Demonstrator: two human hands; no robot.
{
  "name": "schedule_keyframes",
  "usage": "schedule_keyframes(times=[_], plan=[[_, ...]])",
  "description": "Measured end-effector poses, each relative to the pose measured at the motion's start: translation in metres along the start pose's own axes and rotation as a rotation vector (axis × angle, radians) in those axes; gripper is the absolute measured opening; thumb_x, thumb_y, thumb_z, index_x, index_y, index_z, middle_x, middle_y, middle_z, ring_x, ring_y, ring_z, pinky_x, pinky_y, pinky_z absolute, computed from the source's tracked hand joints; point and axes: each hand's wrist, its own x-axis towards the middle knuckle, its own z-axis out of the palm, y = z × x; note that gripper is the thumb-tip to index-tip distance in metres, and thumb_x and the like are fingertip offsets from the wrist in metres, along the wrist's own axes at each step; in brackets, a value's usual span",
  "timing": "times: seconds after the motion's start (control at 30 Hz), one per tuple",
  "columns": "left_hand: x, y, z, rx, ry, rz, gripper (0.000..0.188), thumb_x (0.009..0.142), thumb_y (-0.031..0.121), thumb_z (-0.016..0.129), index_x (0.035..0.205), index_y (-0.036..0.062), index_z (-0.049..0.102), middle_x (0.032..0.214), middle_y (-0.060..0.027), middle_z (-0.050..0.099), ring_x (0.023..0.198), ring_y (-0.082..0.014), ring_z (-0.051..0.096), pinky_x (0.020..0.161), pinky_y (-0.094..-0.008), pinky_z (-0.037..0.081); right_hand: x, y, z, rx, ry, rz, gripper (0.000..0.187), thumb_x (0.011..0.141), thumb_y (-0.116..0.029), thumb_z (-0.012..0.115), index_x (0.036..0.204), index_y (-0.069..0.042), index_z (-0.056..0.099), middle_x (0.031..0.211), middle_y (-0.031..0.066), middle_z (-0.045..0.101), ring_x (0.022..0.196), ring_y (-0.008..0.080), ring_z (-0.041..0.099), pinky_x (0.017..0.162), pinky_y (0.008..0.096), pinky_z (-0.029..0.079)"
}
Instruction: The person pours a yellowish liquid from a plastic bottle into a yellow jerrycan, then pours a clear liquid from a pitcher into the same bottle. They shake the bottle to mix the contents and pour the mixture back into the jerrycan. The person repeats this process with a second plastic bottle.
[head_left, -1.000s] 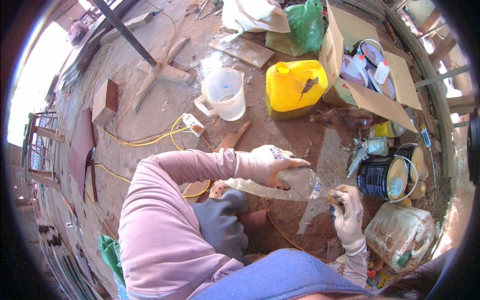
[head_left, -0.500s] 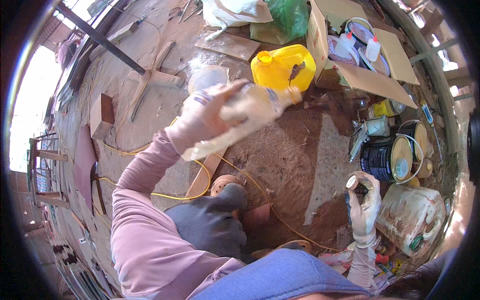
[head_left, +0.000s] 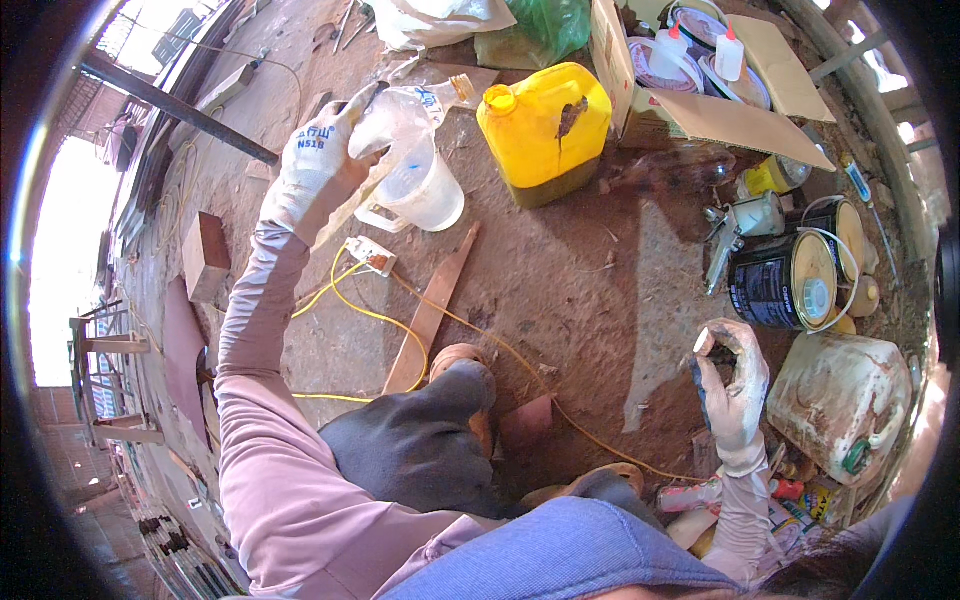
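My gloved left hand (head_left: 318, 165) is wrapped round a clear plastic bottle (head_left: 424, 103). The bottle lies tilted, its neck pointing right and away from me; part of its body is hidden behind the glove. Right by it, partly overlapped, is a translucent plastic jug (head_left: 432, 192) with its handle toward me. On the right, my gloved right hand (head_left: 735, 385) pinches a small pale cap (head_left: 704, 343) between thumb and curled finger. That glove is stained dark along its edges. A yellow jerrycan (head_left: 545, 125) with a torn hole stands just right of the bottle's neck.
An open cardboard box (head_left: 735, 130) holds tubs and squeeze bottles. Black paint cans (head_left: 768, 285), a spray gun (head_left: 722, 240) and a dirty white jerrycan (head_left: 838, 405) line the right side. Yellow cord (head_left: 385, 318), a power socket (head_left: 371, 256) and a wooden strip (head_left: 432, 315) lie near my feet.
My left hand has carried the bottle leftward and away from me, beside the jug, which now shows more fully. My right hand keeps its pinch on the cap. The view has shifted slightly.
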Motion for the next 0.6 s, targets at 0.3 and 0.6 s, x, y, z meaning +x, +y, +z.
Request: schedule_keyframes(times=[0.3, 0.6], plan=[[0.017, 0.005, -0.005, 0.052, -0.071, -0.011, 0.068, 0.083, 0.023, 0.078, 0.146, 0.0156, 0.053, 0.119, -0.0185, 0.066, 0.107, -0.0376, 0.066, 0.092, -0.0458, 0.053, 0.001, 0.000, 0.003, 0.008, -0.008, 0.049, 0.028, 0.086, 0.007, 0.068, 0.113, 0.003, 0.061, 0.107, 0.0139, 0.063, 0.088, 0.0193, 0.065, 0.080, 0.0308, 0.054], [0.026, 0.013, -0.014, 0.124, -0.135, -0.017, 0.074, 0.082, 0.024, 0.080, 0.150, 0.0226, 0.049, 0.122, -0.0158, 0.065, 0.110, -0.0367, 0.066, 0.095, -0.0448, 0.053, 0.002, 0.000, 0.006, 0.045, -0.037, 0.072, 0.029, 0.086, 0.007, 0.067, 0.114, 0.003, 0.060, 0.110, 0.0148, 0.063, 0.090, 0.0196, 0.066, 0.081, 0.0309, 0.054]])
